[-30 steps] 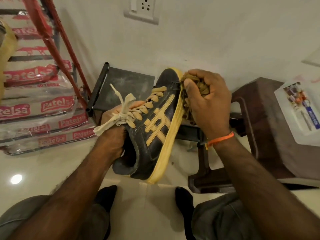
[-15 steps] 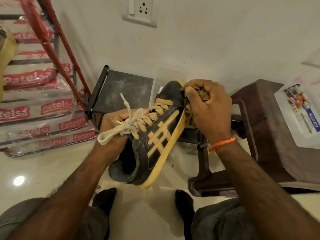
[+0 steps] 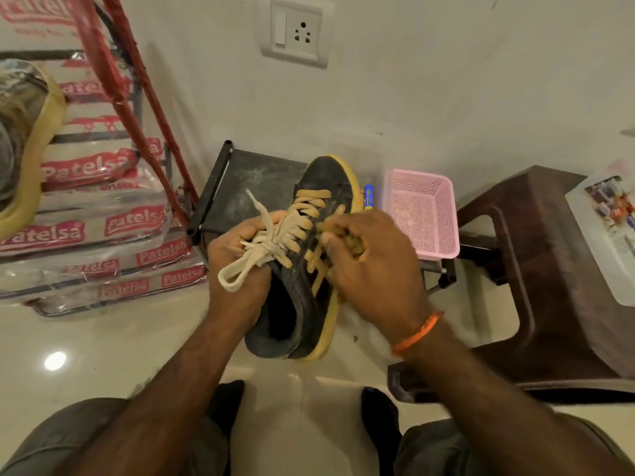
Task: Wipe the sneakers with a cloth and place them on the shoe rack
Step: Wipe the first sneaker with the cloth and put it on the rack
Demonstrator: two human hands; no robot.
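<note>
**Kid:** What is the biggest thing down there?

**Me:** The shiny pale floor. The white wall stands behind it, with a switch and plug plate high up.

**Kid:** And next?

**Me:** On the left are flat packs with red labels, piled up under a red ladder. On the right is a dark brown stool. A clear box sits on top of it.

**Kid:** Is there a rack?

**Me:** A low black rack is by the wall, just behind the shoe. A pink basket sits beside it. A small blue tube pokes up between the basket and the shoe.

**Kid:** Where is the shoe?

**Me:** The black sneaker with the yellow sole is up in the air, in front of the person, above the floor. Its toe points to the wall.

**Kid:** Who holds it?

**Me:** The left hand grips it from the left side, fingers curled under the pale laces.

**Kid:** And the other hand?

**Me:** The right hand is closed tight around a scrunched yellow-brown cloth. It presses the cloth on the right side of the shoe. An orange band is on that wrist.

**Kid:** Anything else?

**Me:** Another yellow-edged shoe shows at the far left edge, but it is blurry.
</note>
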